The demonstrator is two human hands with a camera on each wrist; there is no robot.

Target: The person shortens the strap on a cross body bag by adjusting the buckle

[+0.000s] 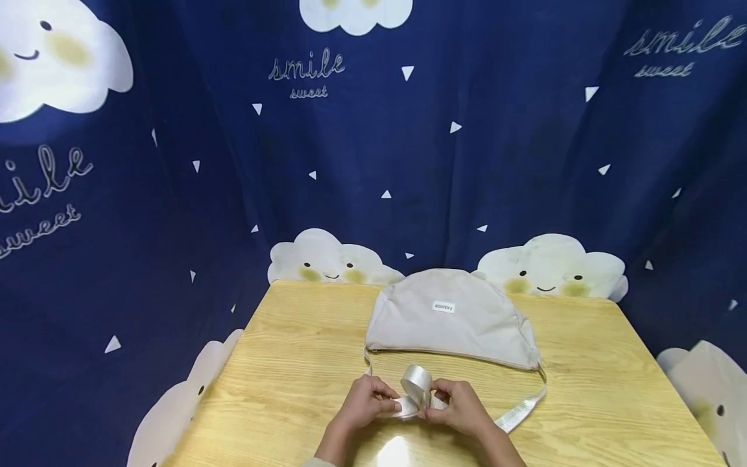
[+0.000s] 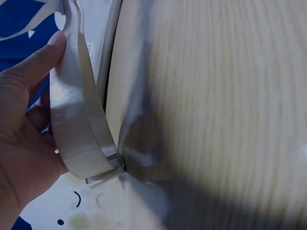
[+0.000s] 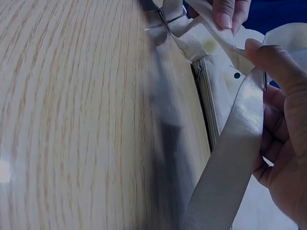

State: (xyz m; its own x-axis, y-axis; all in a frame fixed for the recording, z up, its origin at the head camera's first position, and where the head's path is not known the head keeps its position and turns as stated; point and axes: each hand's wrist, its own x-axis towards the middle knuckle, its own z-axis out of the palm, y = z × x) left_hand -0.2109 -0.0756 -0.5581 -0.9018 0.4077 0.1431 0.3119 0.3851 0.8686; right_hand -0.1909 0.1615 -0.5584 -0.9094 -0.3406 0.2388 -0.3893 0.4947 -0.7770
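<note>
A pale beige shoulder bag (image 1: 449, 327) lies on the table, its "FASHION" label upside down in the head view. In front of it, the bag strap (image 1: 417, 379) rises in an upright loop between the two hands. My left hand (image 1: 363, 405) pinches the strap just left of this loop; the left wrist view shows a metal ring (image 2: 104, 178) on a lower bend. My right hand (image 1: 461, 408) grips the strap on the other side, thumb against it beside a thin metal buckle (image 3: 265, 80). The buckle is partly hidden by the fingers.
The wooden table (image 1: 303, 363) stands before a dark blue curtain (image 1: 362, 143) printed with clouds and triangles. A loose strap length (image 1: 519, 414) hangs round from the bag's right corner. The zipper pull (image 3: 200, 72) shows along the bag's edge.
</note>
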